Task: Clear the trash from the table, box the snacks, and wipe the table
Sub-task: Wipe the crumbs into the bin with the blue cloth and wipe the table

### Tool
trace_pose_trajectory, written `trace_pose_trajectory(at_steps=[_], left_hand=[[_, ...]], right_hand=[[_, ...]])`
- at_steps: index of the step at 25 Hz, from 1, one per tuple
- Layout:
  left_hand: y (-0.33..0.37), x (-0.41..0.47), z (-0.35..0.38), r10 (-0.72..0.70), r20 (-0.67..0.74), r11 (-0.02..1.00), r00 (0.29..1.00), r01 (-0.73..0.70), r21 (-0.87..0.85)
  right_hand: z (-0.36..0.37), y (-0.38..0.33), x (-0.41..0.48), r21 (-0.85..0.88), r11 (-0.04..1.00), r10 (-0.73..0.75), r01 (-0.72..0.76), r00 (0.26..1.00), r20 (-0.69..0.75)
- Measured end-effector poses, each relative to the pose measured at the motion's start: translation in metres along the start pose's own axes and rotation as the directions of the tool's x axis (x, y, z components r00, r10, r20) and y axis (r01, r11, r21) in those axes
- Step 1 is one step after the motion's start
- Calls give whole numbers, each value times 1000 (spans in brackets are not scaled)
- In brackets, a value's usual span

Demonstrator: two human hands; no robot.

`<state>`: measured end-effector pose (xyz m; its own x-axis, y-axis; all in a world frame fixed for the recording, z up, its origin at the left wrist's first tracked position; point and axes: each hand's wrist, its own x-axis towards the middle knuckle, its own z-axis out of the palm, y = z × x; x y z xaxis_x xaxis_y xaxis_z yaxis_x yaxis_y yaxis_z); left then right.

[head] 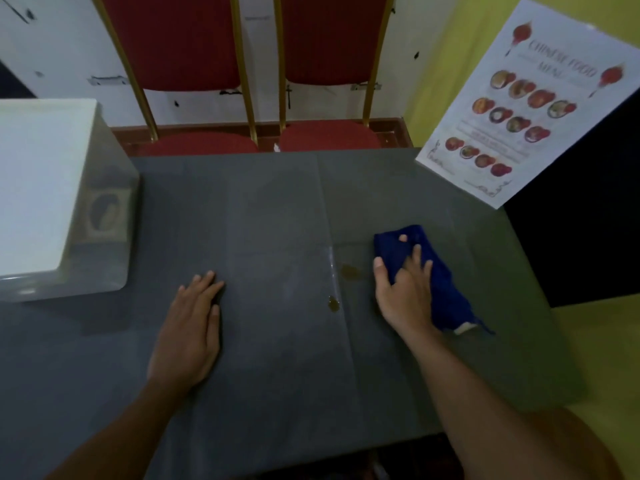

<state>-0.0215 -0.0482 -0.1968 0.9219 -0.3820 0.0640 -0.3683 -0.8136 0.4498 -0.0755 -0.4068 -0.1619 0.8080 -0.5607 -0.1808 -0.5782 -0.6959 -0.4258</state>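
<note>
Right hand (403,289) at about 3 o'clock of the dark grey cloth-covered surface (270,358), fingers curled over and gripping a crumpled dark blue wiping cloth (446,289), pressed down onto the surface. A pale tag or corner showing at the cloth's near end, toward 4 o'clock. Left hand (188,336) at about 8 o'clock, released and flat, palm down, fingers together, holding nothing.

Between the two hands, two small brownish spill marks: one amber blot (349,271) just beside the right thumb, a smaller amber drop (333,303) nearer, on the long crease running down the middle of the covering (both apart from the cloth, not under it).

At 9 to 10 o'clock, a translucent plastic storage box with a white lid (45,188), resting on the surface; something tan and dark dimly visible through its side wall, too blurred to identify. At 1 to 2 o'clock, a white printed food menu sheet (519,109), propped tilted at the far right corner of the surface. At 12 o'clock, beyond the far edge, two red-cushioned chairs with gold metal frames (263,64), side by side, against a white wall.
</note>
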Motion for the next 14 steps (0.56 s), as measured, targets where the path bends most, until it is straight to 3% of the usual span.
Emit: trace_pose_trajectory(at_steps=[2, 4, 6, 8, 10, 12, 14], left_hand=[[-3, 3, 3, 3, 0, 1000, 1000, -3, -6], [-3, 2, 3, 5, -1, 1000, 1000, -5, -16], [-3, 2, 2, 8, 2, 1000, 1000, -8, -27], [-1, 3, 1, 7, -6, 999, 1000, -7, -32], [0, 2, 3, 2, -4, 1000, 1000, -3, -23], [-1, 2, 5, 0, -4, 1000, 1000, 0, -4], [-2, 2, 7, 2, -10, 1000, 1000, -2, 16]], right_hand=[[37, -47, -24, -91, 955, -280, 283, 959, 36], [69, -75, -61, -173, 819, -526, 546, 837, 150], [70, -56, -84, -253, 687, -638, 681, 732, 240], [45, -9, -88, -279, 635, -669, 721, 693, 268], [14, 36, -68, -311, 746, -562, 589, 807, 181], [-11, 52, -26, -301, 911, -281, 282, 959, 48], [-5, 19, 17, -200, 980, -15, -3, 996, -90]])
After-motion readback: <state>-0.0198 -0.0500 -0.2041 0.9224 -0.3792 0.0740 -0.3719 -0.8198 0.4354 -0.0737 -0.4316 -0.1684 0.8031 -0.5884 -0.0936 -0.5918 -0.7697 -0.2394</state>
